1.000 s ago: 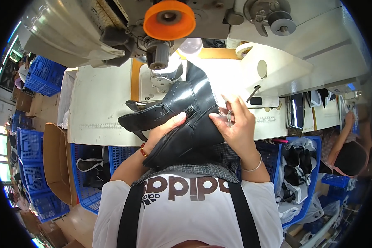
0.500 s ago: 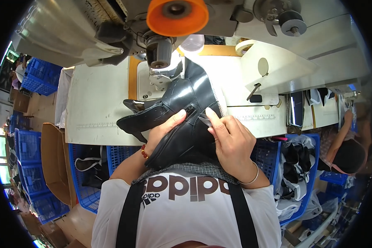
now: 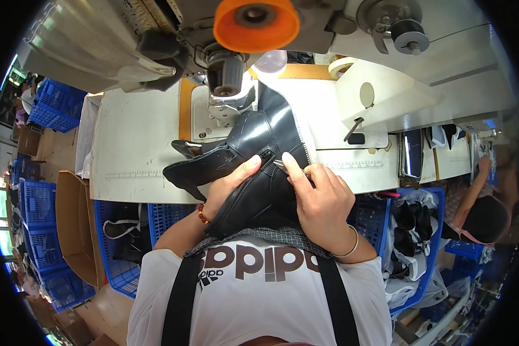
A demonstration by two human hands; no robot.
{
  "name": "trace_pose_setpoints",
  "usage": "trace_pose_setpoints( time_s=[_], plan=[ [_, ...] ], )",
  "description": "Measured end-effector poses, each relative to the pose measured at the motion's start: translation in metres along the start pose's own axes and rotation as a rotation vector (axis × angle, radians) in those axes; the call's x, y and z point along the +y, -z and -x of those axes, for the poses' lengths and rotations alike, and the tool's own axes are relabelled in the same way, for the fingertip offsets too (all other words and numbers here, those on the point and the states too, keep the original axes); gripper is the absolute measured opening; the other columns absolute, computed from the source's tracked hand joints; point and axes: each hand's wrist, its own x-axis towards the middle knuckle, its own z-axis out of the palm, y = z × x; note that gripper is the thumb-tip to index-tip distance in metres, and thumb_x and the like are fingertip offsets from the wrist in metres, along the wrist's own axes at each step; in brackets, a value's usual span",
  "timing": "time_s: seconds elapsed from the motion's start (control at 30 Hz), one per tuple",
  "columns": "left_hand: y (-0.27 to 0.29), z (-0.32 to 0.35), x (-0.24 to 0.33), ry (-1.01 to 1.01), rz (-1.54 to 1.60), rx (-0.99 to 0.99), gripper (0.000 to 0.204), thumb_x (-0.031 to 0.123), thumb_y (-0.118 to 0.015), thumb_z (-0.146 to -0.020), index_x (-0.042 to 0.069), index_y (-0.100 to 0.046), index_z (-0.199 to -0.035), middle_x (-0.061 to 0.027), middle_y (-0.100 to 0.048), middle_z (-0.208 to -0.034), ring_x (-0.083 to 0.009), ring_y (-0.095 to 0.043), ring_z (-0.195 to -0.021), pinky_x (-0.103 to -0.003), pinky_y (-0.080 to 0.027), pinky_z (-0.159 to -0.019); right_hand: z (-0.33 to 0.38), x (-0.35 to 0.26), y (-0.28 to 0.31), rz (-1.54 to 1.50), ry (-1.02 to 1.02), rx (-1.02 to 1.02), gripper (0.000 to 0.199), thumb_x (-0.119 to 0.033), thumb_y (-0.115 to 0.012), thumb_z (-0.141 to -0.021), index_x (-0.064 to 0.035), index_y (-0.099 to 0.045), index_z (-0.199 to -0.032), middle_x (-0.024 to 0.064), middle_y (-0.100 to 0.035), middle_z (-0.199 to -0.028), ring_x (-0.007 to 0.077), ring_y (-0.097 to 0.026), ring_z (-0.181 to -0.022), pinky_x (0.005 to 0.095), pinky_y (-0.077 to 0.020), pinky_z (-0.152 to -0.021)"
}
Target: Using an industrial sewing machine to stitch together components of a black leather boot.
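Both the left hand [image 3: 228, 187] and right hand [image 3: 320, 199] grip a black leather boot upper [image 3: 259, 150] beside blue crates [image 3: 40, 202].

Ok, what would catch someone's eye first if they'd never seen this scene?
Probably the bright orange disc at top centre on the sewing machine. Below it, the black leather boot upper lies on the white table, held by the left hand and right hand.

Blue crates [image 3: 51, 104] at left, a cardboard box [image 3: 75, 230] nearby, an orange wheel [image 3: 256, 23] up top, another person [image 3: 484, 213] at right.
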Motion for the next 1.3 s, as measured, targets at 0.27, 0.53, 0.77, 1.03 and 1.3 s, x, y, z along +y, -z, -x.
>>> trace_pose_setpoints(
  time_s=[0.27, 0.53, 0.77, 1.03, 1.3],
  plan=[
    [-0.008, 0.005, 0.003, -0.024, -0.027, 0.038, 0.032, 0.022, -0.061, -0.105, -0.001, -0.065, -0.127, -0.0128, -0.073, -0.115, -0.0177, -0.073, -0.098, -0.03, -0.06, -0.086, -0.005, -0.006, 0.009, 0.02, -0.031, -0.053, 0.045, -0.006, -0.073, -0.078, -0.0132, -0.075, -0.123, 0.0024, -0.056, -0.077, 0.0175, -0.058, -0.066, 0.0324, -0.0434, -0.057],
    [-0.007, 0.006, 0.003, -0.026, -0.062, -0.012, 0.032, 0.023, -0.058, -0.107, 0.0, -0.064, -0.128, -0.0096, -0.072, -0.117, -0.0132, -0.071, -0.099, -0.026, -0.058, -0.086, -0.007, -0.005, 0.014, 0.019, -0.042, -0.08, 0.044, -0.006, -0.073, -0.079, -0.0136, -0.075, -0.122, 0.0022, -0.055, -0.077, 0.0176, -0.058, -0.066, 0.0326, -0.0439, -0.057],
    [0.005, 0.001, -0.002, 0.031, 0.116, -0.206, 0.037, 0.025, -0.053, -0.109, -0.002, -0.059, -0.134, -0.0123, -0.069, -0.124, -0.0159, -0.069, -0.108, -0.028, -0.056, -0.095, -0.003, -0.006, 0.006, 0.0, -0.057, -0.061, 0.044, -0.007, -0.075, -0.081, -0.0136, -0.074, -0.124, 0.0024, -0.055, -0.078, 0.0181, -0.059, -0.066, 0.0327, -0.0445, -0.058],
    [0.012, -0.004, -0.008, 0.018, 0.121, -0.207, 0.037, 0.025, -0.053, -0.11, -0.002, -0.058, -0.135, -0.0134, -0.069, -0.125, -0.0167, -0.069, -0.109, -0.029, -0.056, -0.096, 0.004, -0.003, -0.006, -0.026, -0.054, 0.002, 0.045, -0.008, -0.076, -0.081, -0.0127, -0.073, -0.126, 0.0037, -0.056, -0.08, 0.0191, -0.058, -0.065, 0.0325, -0.0444, -0.058],
    [0.013, -0.003, -0.01, 0.037, 0.114, -0.208, 0.042, 0.029, -0.049, -0.11, -0.002, -0.057, -0.137, -0.0144, -0.068, -0.129, -0.019, -0.068, -0.112, -0.03, -0.054, -0.1, 0.007, -0.002, -0.014, -0.082, -0.06, 0.057, 0.043, -0.008, -0.077, -0.082, -0.0114, -0.073, -0.125, 0.0038, -0.057, -0.08, 0.0201, -0.059, -0.065, 0.0335, -0.0452, -0.058]
  ],
)
